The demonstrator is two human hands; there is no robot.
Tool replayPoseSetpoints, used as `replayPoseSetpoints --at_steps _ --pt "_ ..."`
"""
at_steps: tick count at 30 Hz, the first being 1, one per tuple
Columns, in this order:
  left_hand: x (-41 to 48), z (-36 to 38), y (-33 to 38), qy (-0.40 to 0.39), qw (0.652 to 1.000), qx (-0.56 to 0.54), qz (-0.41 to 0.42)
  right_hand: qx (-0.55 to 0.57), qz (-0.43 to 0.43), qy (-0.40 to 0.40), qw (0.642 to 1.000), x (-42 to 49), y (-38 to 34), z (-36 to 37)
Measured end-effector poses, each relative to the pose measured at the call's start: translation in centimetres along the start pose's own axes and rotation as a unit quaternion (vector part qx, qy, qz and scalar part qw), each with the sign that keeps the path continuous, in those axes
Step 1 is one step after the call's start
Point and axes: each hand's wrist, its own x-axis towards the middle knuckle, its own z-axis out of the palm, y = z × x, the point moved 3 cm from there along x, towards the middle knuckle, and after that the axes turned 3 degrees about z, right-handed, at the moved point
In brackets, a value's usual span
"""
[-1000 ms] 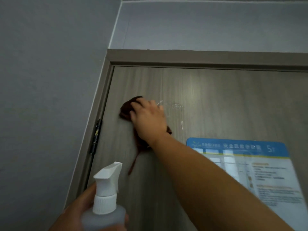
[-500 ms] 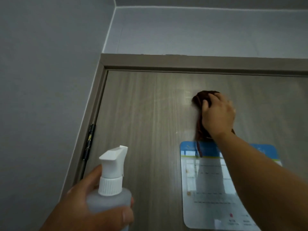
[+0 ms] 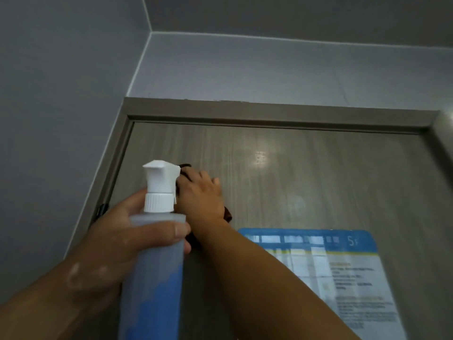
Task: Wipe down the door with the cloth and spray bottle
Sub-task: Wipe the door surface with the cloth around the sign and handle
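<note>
Back leftward: cloth point(image 3: 228, 215) behind translucent spray bottle point(image 3: 157, 253) in left hand point(image 3: 117, 241)

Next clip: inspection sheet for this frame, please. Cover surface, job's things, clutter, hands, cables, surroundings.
Surface: wood-grain door in its frame, with a glare spot near the top.
Job's things: dark cloth on the door's upper left; translucent spray bottle, raised in front of it.
Clutter: blue-headed notice stuck to the door.
Hands: left hand grips the spray bottle; right hand holds the cloth against the door.
Cables: nothing seen.
Surroundings: grey walls; hinge at the left.
</note>
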Motion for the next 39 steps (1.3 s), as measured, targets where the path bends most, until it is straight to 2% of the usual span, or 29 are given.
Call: replayPoseSetpoints --at_steps 5,10,17,22,25,33,39 --pt "1.0 -0.9 0.0 0.033 0.999 -0.012 -0.015 -0.024 0.087 0.025 0.996 0.4 6.6 -3.0" --pt "1.7 -0.3 -1.5 0.032 0.999 -0.009 -0.036 -0.052 0.144 0.032 0.988 -0.1 13.6 -6.0" --pt "3.2 2.4 -2.1 0.010 0.999 -0.001 -0.038 -0.050 0.238 0.098 0.965 -4.3 22.9 -10.6" --pt "3.6 2.4 -1.8 -0.005 0.999 0.002 -0.043 -0.060 0.293 0.130 0.945 -5.3 24.0 -10.8" --pt "3.1 1.1 -1.1 -0.001 0.999 0.009 -0.038 -0.038 0.260 0.121 0.957 -2.5 19.7 -9.1" --pt "0.5 -3.2 -1.2 0.037 0.998 0.032 -0.050 -0.038 0.078 0.038 0.996 2.8 4.8 -2.2" --pt "-2.5 -5.4 -2.2 0.078 0.995 0.018 -0.062 0.010 -0.081 -0.022 0.996 -3.4 -4.8 2.0"
